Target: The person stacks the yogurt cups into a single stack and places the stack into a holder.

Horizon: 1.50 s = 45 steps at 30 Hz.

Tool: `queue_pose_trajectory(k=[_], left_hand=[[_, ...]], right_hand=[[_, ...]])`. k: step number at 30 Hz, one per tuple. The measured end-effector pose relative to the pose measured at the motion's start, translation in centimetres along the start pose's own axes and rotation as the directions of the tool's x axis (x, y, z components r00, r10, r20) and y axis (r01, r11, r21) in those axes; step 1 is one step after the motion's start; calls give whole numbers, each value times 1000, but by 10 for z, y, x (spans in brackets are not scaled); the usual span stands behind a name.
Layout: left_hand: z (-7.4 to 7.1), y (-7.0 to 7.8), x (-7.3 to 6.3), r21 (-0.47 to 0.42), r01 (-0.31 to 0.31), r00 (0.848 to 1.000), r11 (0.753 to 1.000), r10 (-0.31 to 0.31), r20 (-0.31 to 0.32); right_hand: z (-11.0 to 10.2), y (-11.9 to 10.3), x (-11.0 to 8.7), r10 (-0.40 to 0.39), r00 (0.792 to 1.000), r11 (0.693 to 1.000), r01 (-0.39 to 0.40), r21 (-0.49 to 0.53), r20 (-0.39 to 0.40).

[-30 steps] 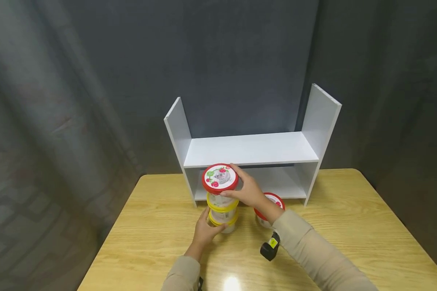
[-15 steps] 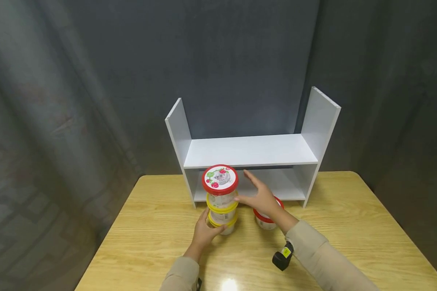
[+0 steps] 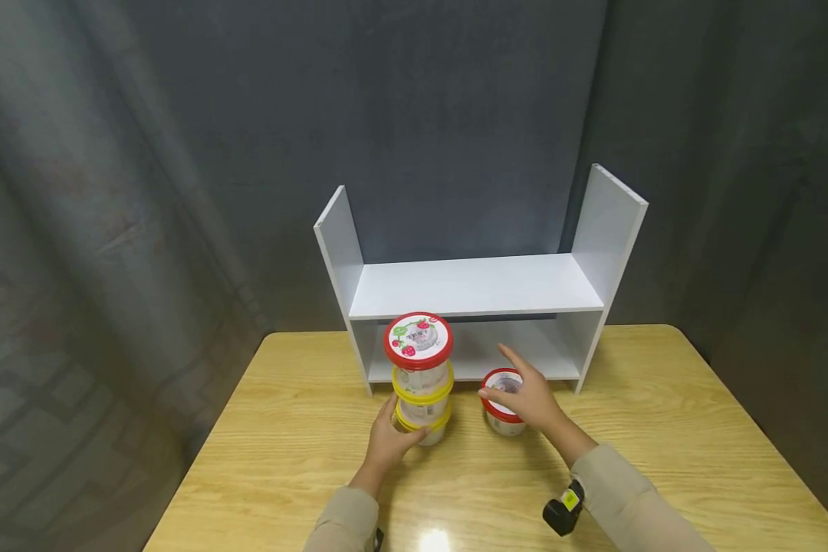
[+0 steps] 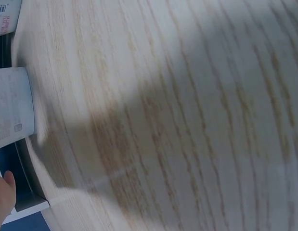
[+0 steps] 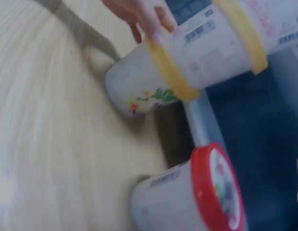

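Observation:
Three round plastic tubs stand stacked upright: a red-lidded tub with strawberry print (image 3: pixel 419 341) on top, a yellow-lidded tub (image 3: pixel 422 410) in the middle, another yellow-lidded tub (image 5: pixel 144 82) at the bottom. My left hand (image 3: pixel 389 443) holds the stack low down, fingers on its left side and thumb at the front, by the bottom lid. My right hand (image 3: pixel 534 400) is over a separate red-lidded tub (image 3: pixel 504 426) on the table, thumb and fingers spread apart. That hand hides part of the lid. In the right wrist view its fingertips barely show at the right edge.
Behind the tubs stands a white two-tier shelf (image 3: pixel 476 287) with tall side panels. A wooden table (image 3: pixel 283 445) lies under everything. Dark curtains (image 3: pixel 455 115) hang at the back and sides.
My right hand has let go of the top tub of the stack and moved right and down to the separate red-lidded tub. My left hand has stayed on the stack.

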<state>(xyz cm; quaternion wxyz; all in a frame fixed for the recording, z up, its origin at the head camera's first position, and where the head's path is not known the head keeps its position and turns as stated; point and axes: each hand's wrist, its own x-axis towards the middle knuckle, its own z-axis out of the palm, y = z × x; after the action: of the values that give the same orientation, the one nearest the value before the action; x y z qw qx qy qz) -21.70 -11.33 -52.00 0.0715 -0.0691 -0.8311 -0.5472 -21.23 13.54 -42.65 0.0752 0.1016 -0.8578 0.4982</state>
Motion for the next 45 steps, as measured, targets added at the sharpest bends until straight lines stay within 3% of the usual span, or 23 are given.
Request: queue_pose_trajectory(k=[17,21,28,37,45], left_hand=[[-1,-1,2,-29,12,1000,1000,-12,-9],[0,-1,1,-20,0,1000,1000,-1,-26],[0,-1,0,-19,41,999,999,-41,-4],[1,1,0,-49,31,999,998,-31,-7],[2,0,-1,-22,49,999,999,-50,-18]], right_hand=[[2,50,-12,42,998,999,-44,-33,-48],[3,58,-13,31,998,999,-33,-38,-54],[6,69,-13,65,997,997,-67,-48,-51],[9,78,-14,89,995,995,-91,-40,-50],[13,85,-16,72,994,997,-69,47,-78]])
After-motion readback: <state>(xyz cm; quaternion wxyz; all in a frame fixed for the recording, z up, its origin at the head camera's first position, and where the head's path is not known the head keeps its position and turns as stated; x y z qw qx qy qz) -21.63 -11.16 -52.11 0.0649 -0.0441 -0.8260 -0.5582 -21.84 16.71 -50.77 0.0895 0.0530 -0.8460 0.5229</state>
